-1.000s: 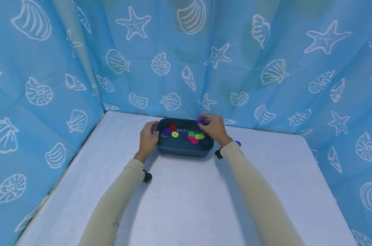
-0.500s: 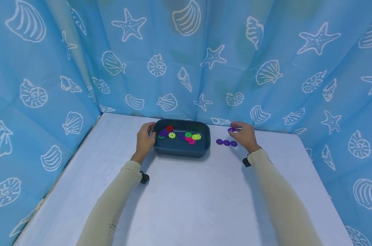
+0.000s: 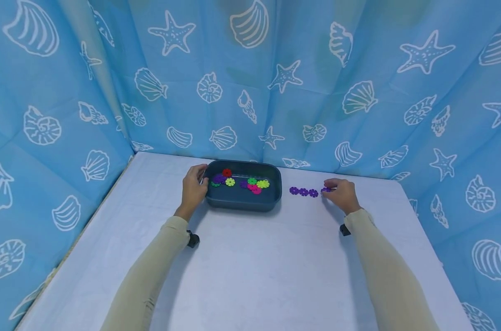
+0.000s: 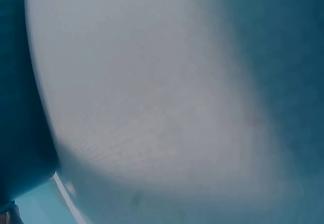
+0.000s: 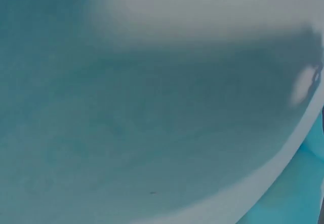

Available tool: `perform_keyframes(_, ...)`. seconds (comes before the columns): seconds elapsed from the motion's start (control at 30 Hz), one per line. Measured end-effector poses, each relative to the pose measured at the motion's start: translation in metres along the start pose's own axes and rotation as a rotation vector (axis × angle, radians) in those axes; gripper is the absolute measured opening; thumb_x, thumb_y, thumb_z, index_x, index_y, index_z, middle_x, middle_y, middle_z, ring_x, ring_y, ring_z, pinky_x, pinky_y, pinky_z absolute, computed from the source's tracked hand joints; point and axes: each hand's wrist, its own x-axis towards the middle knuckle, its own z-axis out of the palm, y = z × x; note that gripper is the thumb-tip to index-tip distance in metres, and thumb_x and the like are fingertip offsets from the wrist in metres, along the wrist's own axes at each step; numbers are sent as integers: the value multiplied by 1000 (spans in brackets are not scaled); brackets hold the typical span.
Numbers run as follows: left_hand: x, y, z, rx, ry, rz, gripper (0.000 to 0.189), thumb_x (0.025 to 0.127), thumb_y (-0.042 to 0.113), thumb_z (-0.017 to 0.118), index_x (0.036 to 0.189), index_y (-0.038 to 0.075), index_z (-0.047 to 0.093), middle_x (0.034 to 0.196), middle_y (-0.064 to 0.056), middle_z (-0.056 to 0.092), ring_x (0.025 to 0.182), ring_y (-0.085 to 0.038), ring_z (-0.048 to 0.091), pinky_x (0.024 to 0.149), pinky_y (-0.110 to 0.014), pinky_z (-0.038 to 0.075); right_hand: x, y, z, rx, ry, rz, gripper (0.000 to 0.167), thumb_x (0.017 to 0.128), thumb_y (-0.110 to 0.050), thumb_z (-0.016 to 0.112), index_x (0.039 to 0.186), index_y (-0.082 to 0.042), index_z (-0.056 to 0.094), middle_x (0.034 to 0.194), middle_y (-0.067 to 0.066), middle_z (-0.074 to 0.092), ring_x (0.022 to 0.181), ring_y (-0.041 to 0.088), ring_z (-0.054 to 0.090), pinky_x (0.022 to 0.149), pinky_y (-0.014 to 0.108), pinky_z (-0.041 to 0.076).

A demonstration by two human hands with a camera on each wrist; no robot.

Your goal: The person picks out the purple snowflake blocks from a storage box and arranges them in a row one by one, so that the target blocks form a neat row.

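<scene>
My right hand (image 3: 342,195) pinches a purple flower-shaped disc (image 3: 325,190) low over the white table, at the right end of a row. That row is three purple flower discs (image 3: 303,192) lying flat side by side. My left hand (image 3: 193,191) holds the left end of a dark grey plastic tub (image 3: 244,203), fingers and thumb at its rim. Inside the tub lie several flower discs: a red one (image 3: 227,173), a yellow one (image 3: 230,182), a green one (image 3: 252,181), pink ones (image 3: 256,189) and purple ones. The right wrist view shows mostly shadowed tabletop.
The white tabletop (image 3: 250,266) spreads in front of the tub. Behind it and at both sides hangs a blue curtain (image 3: 233,110) with white shell prints. In the left wrist view the dark tub wall (image 4: 20,107) fills the left edge.
My right hand has carried the purple disc from above the tub's right rim rightward, then down to the end of the row. The left hand stays on the tub.
</scene>
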Motion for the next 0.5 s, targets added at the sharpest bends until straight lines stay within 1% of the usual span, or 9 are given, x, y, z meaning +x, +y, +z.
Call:
perform_keyframes(0.13, -1, -1, 0, 0, 1, 4, 39, 90, -9, 58, 129, -3, 54, 127, -17, 54, 126, -25, 53, 107, -27, 44, 0, 4, -1, -24, -24, -5, 41, 88, -11, 71, 126, 0, 61, 122, 21, 63, 115, 38, 57, 99, 49, 51)
perform_keyframes(0.27, 0, -1, 0, 4, 1, 7, 39, 90, -10, 59, 129, -3, 54, 127, -17, 55, 126, -24, 53, 107, -27, 44, 1, 5, 0, -38, -49, -3, 41, 88, -10, 70, 126, 0, 61, 124, 20, 62, 117, 38, 56, 100, 50, 50)
perform_keyframes(0.5, 2, -2, 1, 5, -1, 5, 39, 90, -10, 59, 128, -3, 54, 127, -17, 55, 126, -24, 53, 107, -27, 44, 1, 4, 4, -59, -58, -12, 38, 88, -7, 70, 125, -2, 63, 125, 19, 62, 120, 38, 53, 103, 50, 47)
